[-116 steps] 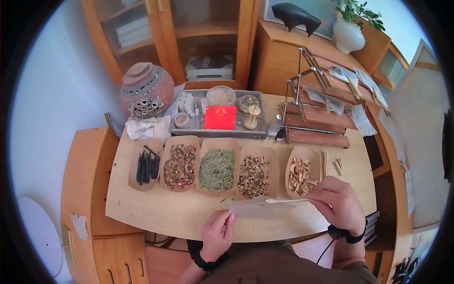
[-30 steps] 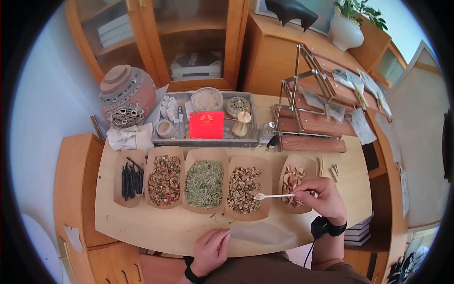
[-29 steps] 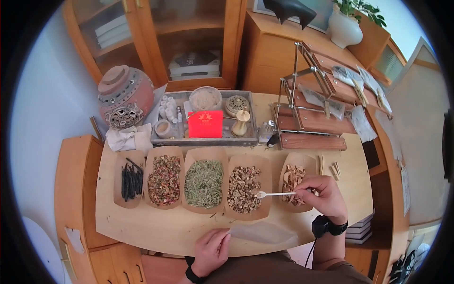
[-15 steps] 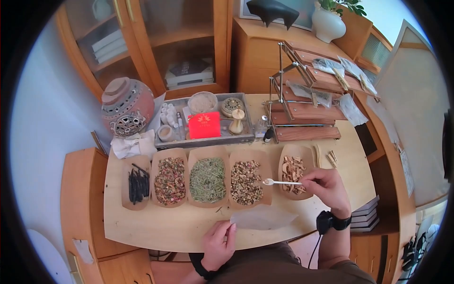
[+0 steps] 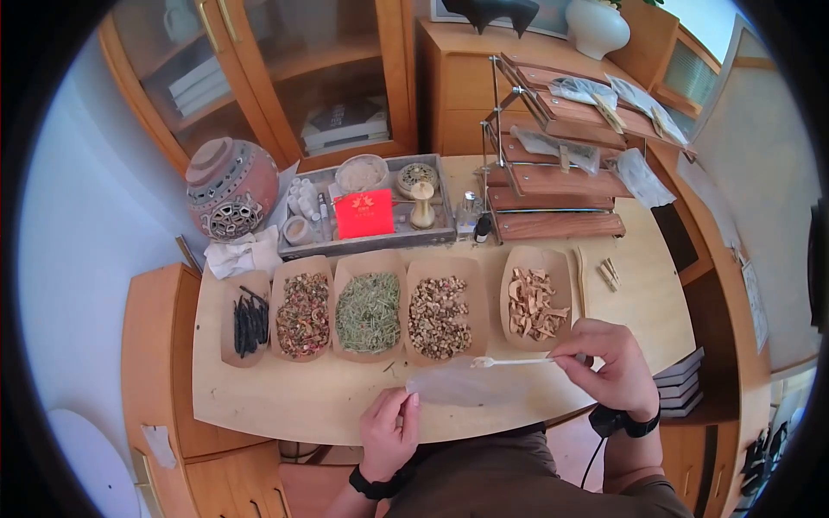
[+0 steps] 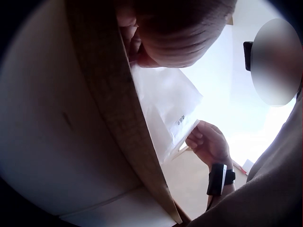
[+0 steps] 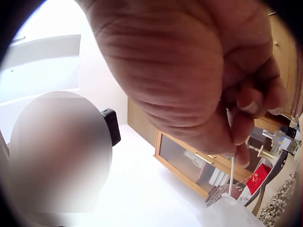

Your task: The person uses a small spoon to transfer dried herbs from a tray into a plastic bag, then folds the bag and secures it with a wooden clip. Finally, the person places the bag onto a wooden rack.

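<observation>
My left hand [image 5: 389, 432] pinches the edge of a thin translucent pouch [image 5: 458, 386] at the table's front edge. In the left wrist view the pouch [image 6: 165, 101] hangs from those fingers and shows small dark marks. My right hand [image 5: 611, 363] pinches the handle of a slim white spoon [image 5: 518, 362] between thumb and fingers. The spoon points left, its small bowl over the far edge of the pouch. Beyond it stand paper trays of chopped pale brown pieces [image 5: 440, 318] and wood-like shavings [image 5: 533, 302]. In the right wrist view the spoon's tip is hidden behind the pouch [image 7: 227, 213].
Leftward are trays of green dried herb [image 5: 368, 312], mixed dried petals [image 5: 303, 315] and dark pods [image 5: 250, 324]. Behind them a grey tray [image 5: 406, 243] carries jars and a red card [image 5: 364, 214]. A tiered wooden rack [image 5: 561, 224] stands at the back right, near small wooden clips [image 5: 610, 274].
The spoon, earlier over the tray of chopped brown pieces, has come back toward me and over the pouch with my right hand. My left hand keeps its pinch on the pouch. The head view has shifted.
</observation>
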